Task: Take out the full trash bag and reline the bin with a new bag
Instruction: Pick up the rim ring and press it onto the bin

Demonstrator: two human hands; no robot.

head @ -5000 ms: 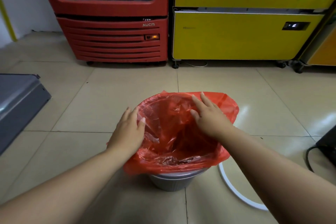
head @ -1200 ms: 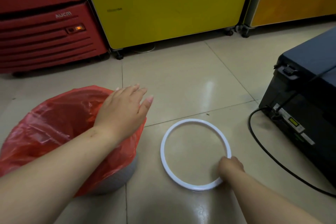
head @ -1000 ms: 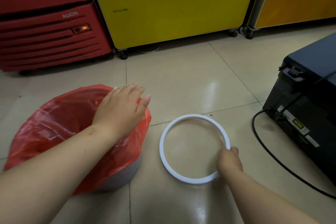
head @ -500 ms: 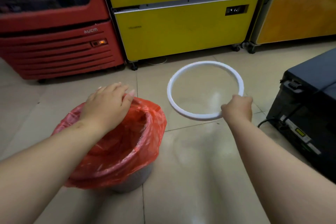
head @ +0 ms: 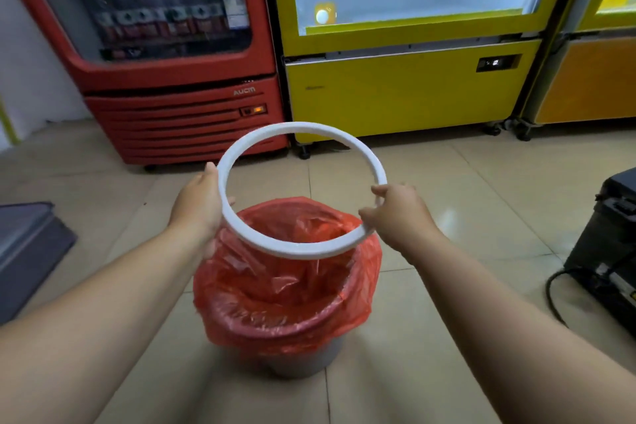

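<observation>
A grey bin (head: 303,363) stands on the tiled floor, lined with a red bag (head: 292,289) whose edge is folded down over the rim. Above the bin's opening hangs a white plastic ring (head: 303,251), tilted with its far side higher. My left hand (head: 199,203) grips the ring's left side. My right hand (head: 395,210) grips its right side. The ring does not touch the bin.
A red drinks fridge (head: 179,79) and a yellow freezer (head: 406,86) stand behind the bin, an orange cabinet (head: 592,79) farther right. A black box with a cable (head: 609,251) sits at the right, a grey case (head: 27,251) at the left.
My right hand picked the white ring off the floor and carried it left over the bin. My left hand left the bag's rim and took hold of the ring's other side.
</observation>
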